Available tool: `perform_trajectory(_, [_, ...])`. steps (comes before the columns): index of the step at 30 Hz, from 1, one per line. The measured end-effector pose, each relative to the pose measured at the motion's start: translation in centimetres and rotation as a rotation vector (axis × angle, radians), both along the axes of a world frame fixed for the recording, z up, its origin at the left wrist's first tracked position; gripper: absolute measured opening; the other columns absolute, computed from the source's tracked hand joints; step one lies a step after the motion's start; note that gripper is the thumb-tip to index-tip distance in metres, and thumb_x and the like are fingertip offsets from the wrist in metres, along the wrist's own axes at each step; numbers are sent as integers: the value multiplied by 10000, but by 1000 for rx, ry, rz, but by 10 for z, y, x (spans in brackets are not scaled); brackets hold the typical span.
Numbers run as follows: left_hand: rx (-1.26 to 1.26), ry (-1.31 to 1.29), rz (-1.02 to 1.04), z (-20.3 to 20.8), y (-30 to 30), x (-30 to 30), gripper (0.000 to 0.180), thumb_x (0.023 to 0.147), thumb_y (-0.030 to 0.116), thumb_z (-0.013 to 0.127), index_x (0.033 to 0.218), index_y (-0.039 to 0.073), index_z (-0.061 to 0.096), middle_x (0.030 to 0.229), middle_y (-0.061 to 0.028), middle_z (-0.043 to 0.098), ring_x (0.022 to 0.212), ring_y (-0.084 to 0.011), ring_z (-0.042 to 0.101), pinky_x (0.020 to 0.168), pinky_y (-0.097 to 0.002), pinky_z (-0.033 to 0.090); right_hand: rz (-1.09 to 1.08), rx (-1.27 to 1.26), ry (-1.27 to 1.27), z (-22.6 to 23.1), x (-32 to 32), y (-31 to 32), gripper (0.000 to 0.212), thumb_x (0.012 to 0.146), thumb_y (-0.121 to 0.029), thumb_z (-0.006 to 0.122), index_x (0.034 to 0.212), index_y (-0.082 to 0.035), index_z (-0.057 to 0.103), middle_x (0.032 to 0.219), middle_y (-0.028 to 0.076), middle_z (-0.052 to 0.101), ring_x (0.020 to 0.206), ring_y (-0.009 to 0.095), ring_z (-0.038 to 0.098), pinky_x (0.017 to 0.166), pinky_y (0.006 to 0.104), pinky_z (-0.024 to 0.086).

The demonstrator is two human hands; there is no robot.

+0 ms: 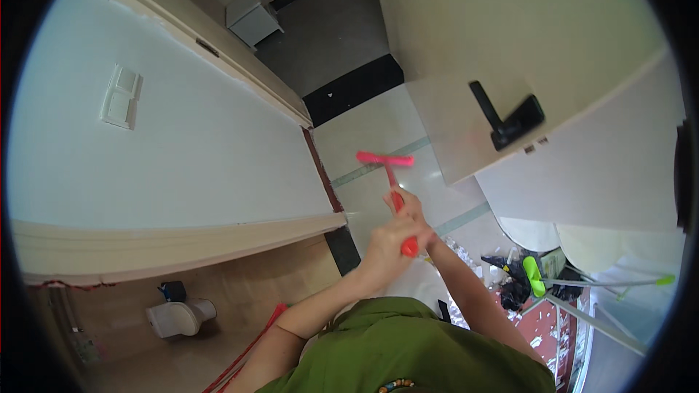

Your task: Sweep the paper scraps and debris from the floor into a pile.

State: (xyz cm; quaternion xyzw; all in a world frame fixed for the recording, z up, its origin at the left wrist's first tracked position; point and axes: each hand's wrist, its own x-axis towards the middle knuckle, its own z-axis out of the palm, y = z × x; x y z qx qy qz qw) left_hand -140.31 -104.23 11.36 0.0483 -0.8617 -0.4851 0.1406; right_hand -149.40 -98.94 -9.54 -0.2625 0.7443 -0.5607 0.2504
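Note:
Both my hands grip the handle of a red T-shaped tool with a straight pink crossbar head, like a broom or squeegee. Which of these it is, I cannot tell. My right hand is wrapped around the handle farther forward, closer to the head. Behind it, my left hand closes round the upper part, where the rounded red end sticks out. The head is over the tiled floor beside a grey-green stripe; whether it touches the tiles is unclear.
An open door with a black handle stands at right. At left is a white wall with a light switch. Scraps, black bags and a bright green-headed tool lie lower right. A toilet shows lower left.

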Motion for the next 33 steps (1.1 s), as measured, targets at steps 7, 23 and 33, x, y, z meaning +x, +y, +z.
perform_trajectory(7, [-195, 118, 338, -125, -186, -49, 167, 862, 58, 740, 815, -40, 612, 851, -155, 668, 738, -340, 638, 710, -353, 523, 83, -322, -634, -60, -68, -247, 173, 900, -155, 670, 1044, -82, 606, 817, 9, 582, 757, 131, 553, 685, 288, 483])
perform_trajectory(23, [-107, 50, 683, -255, -277, -100, 63, 883, 58, 661, 841, 18, 634, 835, -126, 709, 717, -306, 688, 661, -353, 522, 245, 140, 294, -157, -111, -339, 297, 864, -388, 711, 1021, -145, 648, 1422, 159, 523, 1306, 403, 463, 1027, 453, 434])
perform_trajectory(33, [50, -83, 370, -89, -163, -16, 63, 883, 68, 661, 831, 52, 630, 766, -102, 690, 633, -272, 676, 612, -336, 528, 176, 95, 175, -84, -31, -173, 203, 819, -180, 772, 802, -27, 641, 908, 172, 693, 946, 384, 660, 837, 440, 534])
